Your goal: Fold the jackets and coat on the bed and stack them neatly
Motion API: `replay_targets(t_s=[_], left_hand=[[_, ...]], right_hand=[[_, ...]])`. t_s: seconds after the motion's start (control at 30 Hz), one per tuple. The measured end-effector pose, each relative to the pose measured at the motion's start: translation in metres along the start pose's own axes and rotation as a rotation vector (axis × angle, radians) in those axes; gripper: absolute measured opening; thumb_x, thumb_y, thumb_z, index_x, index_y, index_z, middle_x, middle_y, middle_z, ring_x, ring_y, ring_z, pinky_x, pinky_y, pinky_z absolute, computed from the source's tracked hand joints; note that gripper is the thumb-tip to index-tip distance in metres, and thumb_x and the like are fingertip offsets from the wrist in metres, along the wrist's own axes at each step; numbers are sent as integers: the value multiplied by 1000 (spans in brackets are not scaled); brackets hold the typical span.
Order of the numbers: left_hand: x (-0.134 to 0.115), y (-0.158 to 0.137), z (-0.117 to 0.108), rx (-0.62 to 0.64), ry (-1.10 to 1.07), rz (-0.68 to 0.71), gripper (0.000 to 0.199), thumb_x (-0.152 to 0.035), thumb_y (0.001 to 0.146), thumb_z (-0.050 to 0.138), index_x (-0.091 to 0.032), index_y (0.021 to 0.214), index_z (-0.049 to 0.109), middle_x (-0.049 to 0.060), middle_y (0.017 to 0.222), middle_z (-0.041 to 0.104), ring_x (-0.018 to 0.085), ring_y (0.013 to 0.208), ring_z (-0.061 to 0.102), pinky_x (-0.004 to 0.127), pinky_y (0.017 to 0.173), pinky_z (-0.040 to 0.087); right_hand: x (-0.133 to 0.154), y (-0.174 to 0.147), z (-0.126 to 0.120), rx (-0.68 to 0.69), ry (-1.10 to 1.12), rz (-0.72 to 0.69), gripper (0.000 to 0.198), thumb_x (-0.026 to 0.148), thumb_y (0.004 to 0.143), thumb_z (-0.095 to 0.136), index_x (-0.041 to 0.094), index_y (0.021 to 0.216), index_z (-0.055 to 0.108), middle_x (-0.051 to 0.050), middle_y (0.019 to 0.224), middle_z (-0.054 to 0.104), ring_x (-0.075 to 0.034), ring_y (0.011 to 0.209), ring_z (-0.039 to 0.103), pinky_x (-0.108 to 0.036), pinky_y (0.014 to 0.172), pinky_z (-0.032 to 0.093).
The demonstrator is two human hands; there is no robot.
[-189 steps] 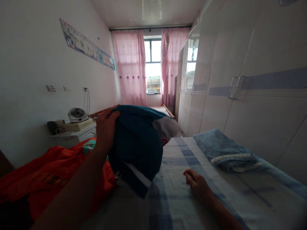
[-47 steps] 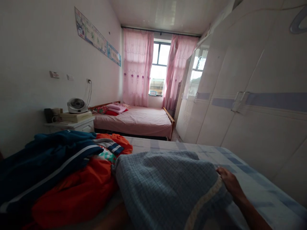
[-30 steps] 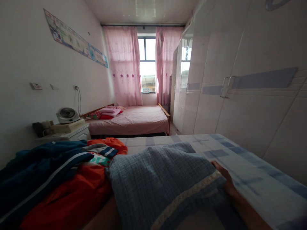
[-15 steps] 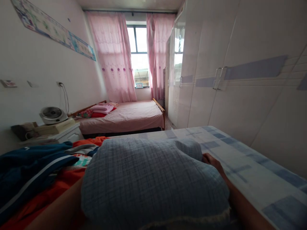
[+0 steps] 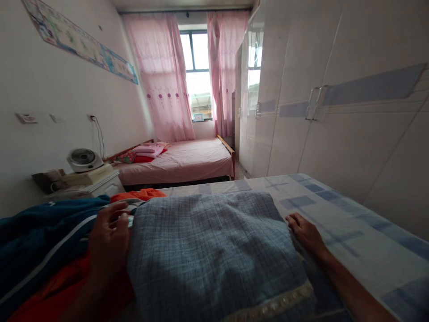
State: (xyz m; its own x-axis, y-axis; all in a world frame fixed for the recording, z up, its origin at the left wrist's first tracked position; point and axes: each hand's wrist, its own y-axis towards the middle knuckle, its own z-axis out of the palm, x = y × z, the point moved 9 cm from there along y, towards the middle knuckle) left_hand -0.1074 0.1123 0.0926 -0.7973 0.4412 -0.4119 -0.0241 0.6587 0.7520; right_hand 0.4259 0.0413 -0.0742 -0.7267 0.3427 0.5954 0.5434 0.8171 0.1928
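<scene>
A blue-grey woven cloth garment (image 5: 208, 246) lies in front of me on the bed, spread fairly flat, with a pale beaded-looking trim along its near right edge. Beside its left edge is my left hand (image 5: 109, 241), fingers bent and apart, with nothing visible in them. At the garment's right edge rests my right hand (image 5: 304, 232), its fingers curled together. Whether they pinch the cloth's border is hidden. Left of my left hand lie a dark teal garment (image 5: 50, 237) with a white stripe and orange clothing (image 5: 63, 286).
The bed under the garment has a blue-and-white patterned sheet (image 5: 335, 223). A white wardrobe (image 5: 351, 134) runs along the right. Beyond stand a pink-covered bed (image 5: 187, 156) and, to the left, a bedside cabinet (image 5: 110, 184) with a small fan (image 5: 83, 159).
The garment has gone from a puffed, folded-over bulge to a flatter, straighter-edged shape. My left hand has come into sight from beneath or behind it. The view has shifted slightly left.
</scene>
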Motion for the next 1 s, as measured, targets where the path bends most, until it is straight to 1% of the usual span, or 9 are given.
replay_targets(t_s=[0.13, 0.23, 0.33, 0.43, 0.5, 0.6, 0.73, 0.87, 1.0], left_hand=[[-77, -18, 55, 363, 76, 417, 31, -33, 88, 45, -20, 114, 56, 8, 127, 53, 25, 118, 48, 42, 99, 40], [-117, -51, 105, 671, 87, 446, 61, -49, 79, 57, -19, 130, 45, 12, 142, 39, 28, 127, 39, 44, 103, 36], [-137, -72, 147, 809, 38, 408, 83, -59, 62, 68, -15, 129, 45, 17, 138, 42, 34, 125, 39, 48, 102, 34], [-142, -80, 174, 843, -15, 350, 35, -39, 72, 64, -15, 98, 61, 14, 110, 60, 31, 105, 54, 45, 88, 43], [-142, -80, 181, 841, -44, 320, 9, -22, 78, 54, -17, 77, 60, 10, 91, 63, 27, 92, 57, 39, 80, 45], [-141, -67, 170, 800, -109, 256, 14, -16, 80, 44, -18, 72, 55, 6, 82, 61, 21, 83, 57, 33, 75, 44], [-133, -34, 121, 721, -348, 93, 19, -26, 87, 35, -19, 81, 52, 1, 76, 57, 15, 73, 55, 25, 69, 44], [-90, -14, 68, 581, -904, -345, 17, -36, 84, 42, -21, 81, 50, -4, 76, 55, 13, 66, 52, 24, 63, 44], [-40, -23, 31, 452, -796, -476, 15, -33, 81, 45, -21, 75, 52, -4, 82, 57, 14, 76, 53, 23, 70, 43]], right_hand=[[1, 0, -1, 7, -12, 12, 34, 49, 79, 31, 24, 82, 54, -4, 75, 67, -22, 73, 62, -30, 66, 41], [0, 0, -1, 9, 3, 28, 37, 51, 78, 31, 24, 85, 56, -4, 79, 68, -22, 76, 63, -30, 68, 41], [-2, 0, 0, 13, -1, 31, 42, 54, 78, 30, 24, 90, 58, -4, 86, 69, -23, 82, 63, -30, 71, 42], [-2, -1, 0, 26, -22, 20, 45, 54, 79, 29, 24, 92, 60, -5, 90, 70, -23, 85, 63, -30, 71, 43], [-1, -1, 0, 31, -26, 8, 44, 53, 79, 30, 24, 92, 60, -5, 91, 70, -23, 85, 64, -30, 70, 43], [0, -1, 0, 32, -28, 0, 43, 53, 79, 31, 25, 91, 61, -5, 91, 70, -23, 85, 64, -30, 70, 44], [0, -1, 1, 43, -15, 6, 40, 52, 78, 33, 25, 91, 60, -4, 90, 71, -23, 84, 64, -30, 71, 44], [1, -2, 0, 46, -35, -11, 39, 49, 79, 34, 24, 93, 60, -5, 93, 71, -23, 85, 65, -30, 70, 45], [20, -9, -8, -22, -83, -106, 32, 40, 80, 40, 22, 91, 64, -6, 91, 71, -22, 85, 65, -28, 68, 47]])
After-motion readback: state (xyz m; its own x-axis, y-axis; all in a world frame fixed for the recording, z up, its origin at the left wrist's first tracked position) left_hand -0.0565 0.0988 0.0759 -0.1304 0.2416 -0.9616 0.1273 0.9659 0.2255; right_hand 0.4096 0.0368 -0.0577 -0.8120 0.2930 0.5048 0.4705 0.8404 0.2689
